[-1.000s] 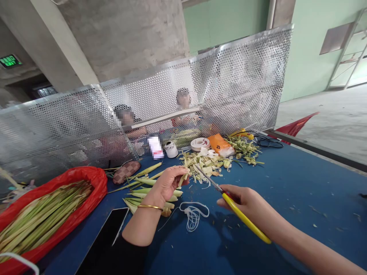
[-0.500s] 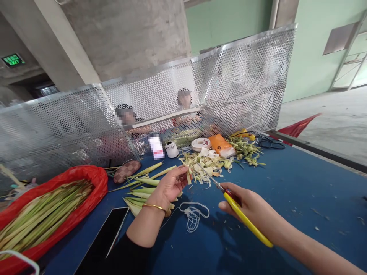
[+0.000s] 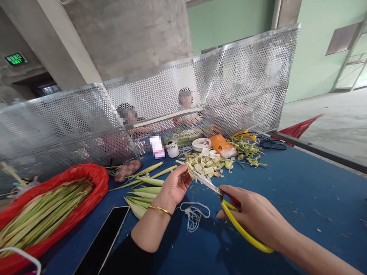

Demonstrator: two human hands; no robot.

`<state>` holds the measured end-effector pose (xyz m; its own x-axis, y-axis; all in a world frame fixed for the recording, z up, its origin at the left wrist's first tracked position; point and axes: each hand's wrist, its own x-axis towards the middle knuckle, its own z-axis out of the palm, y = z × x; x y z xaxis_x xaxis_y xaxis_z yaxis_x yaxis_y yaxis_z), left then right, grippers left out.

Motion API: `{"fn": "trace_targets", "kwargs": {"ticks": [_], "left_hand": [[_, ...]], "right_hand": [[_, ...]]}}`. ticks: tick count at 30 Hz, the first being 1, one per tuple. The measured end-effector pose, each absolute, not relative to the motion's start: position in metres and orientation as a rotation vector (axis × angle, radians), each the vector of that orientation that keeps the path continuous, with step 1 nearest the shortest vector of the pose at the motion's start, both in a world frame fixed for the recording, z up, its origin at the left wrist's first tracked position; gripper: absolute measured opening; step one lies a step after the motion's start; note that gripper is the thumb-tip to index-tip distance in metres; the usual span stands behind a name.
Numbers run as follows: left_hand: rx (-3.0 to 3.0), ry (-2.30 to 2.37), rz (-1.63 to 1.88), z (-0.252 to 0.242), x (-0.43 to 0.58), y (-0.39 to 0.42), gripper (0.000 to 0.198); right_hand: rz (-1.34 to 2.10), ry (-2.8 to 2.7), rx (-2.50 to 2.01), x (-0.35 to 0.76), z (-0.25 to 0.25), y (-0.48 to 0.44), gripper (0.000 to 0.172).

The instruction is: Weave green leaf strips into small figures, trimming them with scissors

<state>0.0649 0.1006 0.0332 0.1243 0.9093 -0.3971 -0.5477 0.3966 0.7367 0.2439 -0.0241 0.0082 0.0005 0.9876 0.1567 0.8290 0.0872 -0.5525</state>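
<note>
My right hand (image 3: 243, 208) is wrapped round a pair of yellow-handled scissors (image 3: 212, 186). Their metal blades point up and left, with the tips at the fingertips of my left hand (image 3: 177, 185). That hand wears a gold bangle (image 3: 160, 209) and is closed in a pinch on a pale plant strip (image 3: 188, 170), mostly covered by the fingers. Just beyond both hands lies a heap of pale plant clippings (image 3: 208, 162). Several long, pointed green-and-cream leaves (image 3: 147, 190) rest beside my left hand. A tangle of white string (image 3: 195, 217) is on the blue table below.
A red bag (image 3: 97, 173) of long leaves stands at left, near a phone (image 3: 104, 236) and a checked pouch (image 3: 127, 170). At the back are a thread spool (image 3: 172, 149), a tape roll (image 3: 201, 144), an orange packet (image 3: 222, 145) and a perforated metal screen (image 3: 243, 76); people sit behind it.
The scissors have moved left and turned, bringing the blade tips to my left fingertips; their yellow handle loops now show more widely. My left hand has shifted slightly right.
</note>
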Motion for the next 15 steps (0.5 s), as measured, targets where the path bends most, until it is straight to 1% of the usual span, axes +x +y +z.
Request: {"fn": "trace_targets", "kwargs": {"ticks": [6, 11, 15], "left_hand": [[0.476, 0.952, 1.059, 0.0302, 0.0698, 0.0964, 0.008], [0.506, 0.932, 1.092, 0.0288, 0.0729, 0.0943, 0.004], [0.510, 0.888, 1.117, 0.0284, 0.0745, 0.0943, 0.006]], "right_hand": [[0.370, -1.840, -1.792, 0.2455, 0.0077, -0.0225, 0.038], [0.365, -1.827, -1.806, 0.2440, 0.0072, -0.0224, 0.038], [0.343, -1.809, -1.822, 0.2431, 0.0073, -0.0222, 0.041]]}}
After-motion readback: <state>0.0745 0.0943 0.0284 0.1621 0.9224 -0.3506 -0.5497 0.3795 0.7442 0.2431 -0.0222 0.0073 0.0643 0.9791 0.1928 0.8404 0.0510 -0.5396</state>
